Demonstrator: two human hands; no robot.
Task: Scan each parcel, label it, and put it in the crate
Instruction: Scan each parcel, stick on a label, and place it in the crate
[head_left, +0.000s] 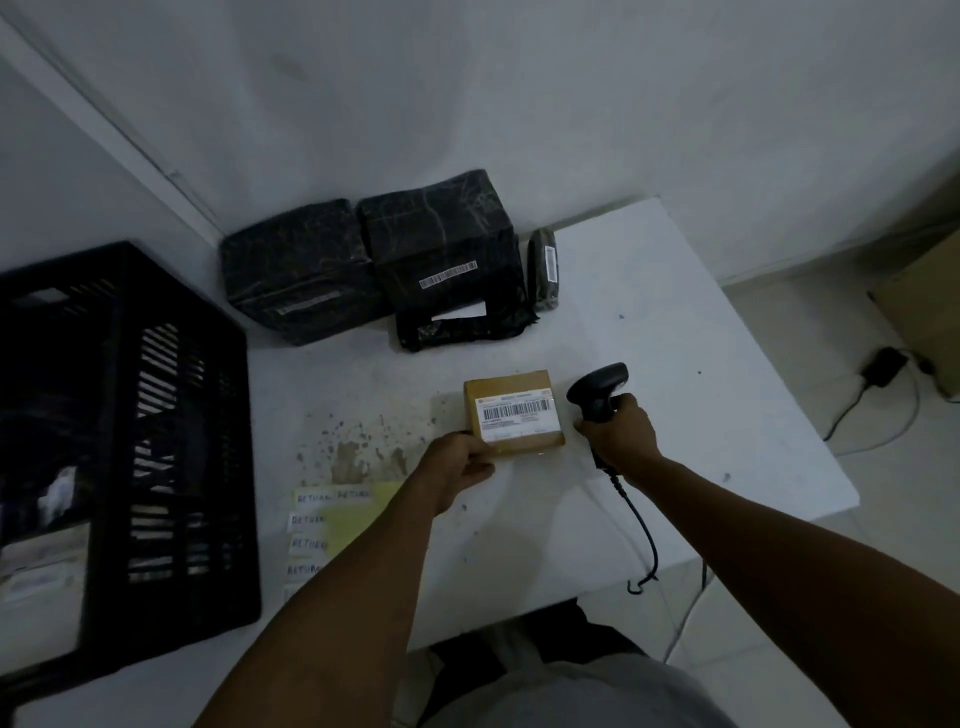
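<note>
Both bare forearms reach forward and away from the body, converging toward the middle of the view. The left hand (457, 465) lies knuckles up, its fingers (480, 457) curled around the near left corner of the brown parcel (511, 410), thumb side toward the body. The right hand (621, 431) is closed in a fist around the handle of the barcode scanner (597, 392), wrist roughly straight with the forearm, knuckles turned up and to the right. The 2 hands sit near each other, not touching.
</note>
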